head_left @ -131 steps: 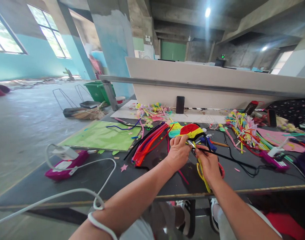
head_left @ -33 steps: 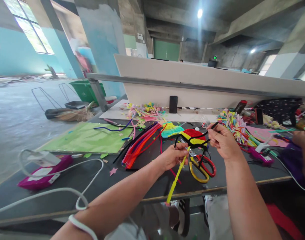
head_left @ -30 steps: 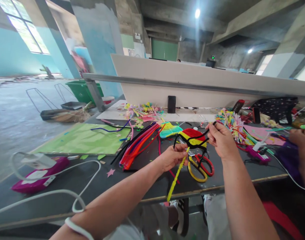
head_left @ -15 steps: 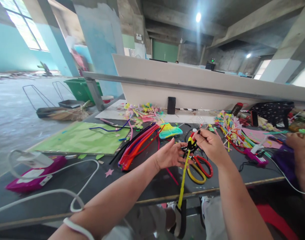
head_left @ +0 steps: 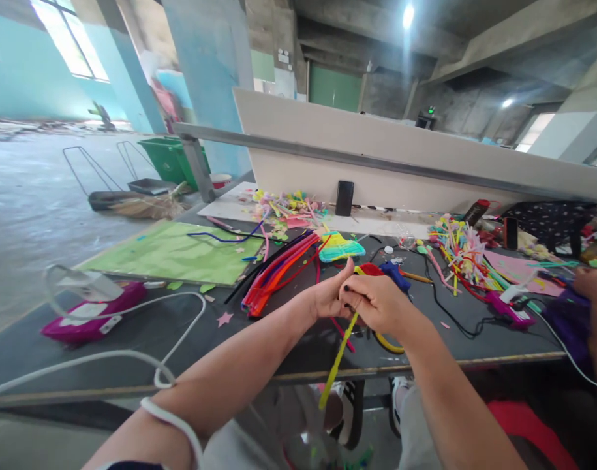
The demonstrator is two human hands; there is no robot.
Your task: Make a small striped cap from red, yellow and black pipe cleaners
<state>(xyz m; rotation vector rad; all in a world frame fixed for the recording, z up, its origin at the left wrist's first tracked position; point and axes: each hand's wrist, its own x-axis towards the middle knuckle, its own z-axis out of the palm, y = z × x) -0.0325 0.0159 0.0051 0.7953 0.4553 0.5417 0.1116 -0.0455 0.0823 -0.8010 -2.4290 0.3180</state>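
My left hand (head_left: 331, 297) and my right hand (head_left: 379, 301) meet above the table near its front edge, fingers closed together. A yellow pipe cleaner (head_left: 338, 365) hangs out from under them, past the table edge. The fingers hide the rest of the piece they grip. Under my right hand, part of a yellow scissor handle (head_left: 390, 343) shows. Just behind my hands lie a dark blue fuzzy piece (head_left: 397, 275) and a red one, partly covered. A bundle of red, orange, purple and black pipe cleaners (head_left: 278, 274) rests left of my hands.
A yellow and turquoise fuzzy piece (head_left: 341, 248) lies behind the bundle. At left are a green sheet (head_left: 175, 254), a magenta power strip (head_left: 90, 320) and a white cable crossing my left forearm. A phone (head_left: 344, 198) leans on the partition. Another person's hand (head_left: 592, 284) is at right.
My right hand has come down and left against my left hand, whose fingers have closed. The black and yellow piece is now mostly covered. The hanging yellow end has swung left.
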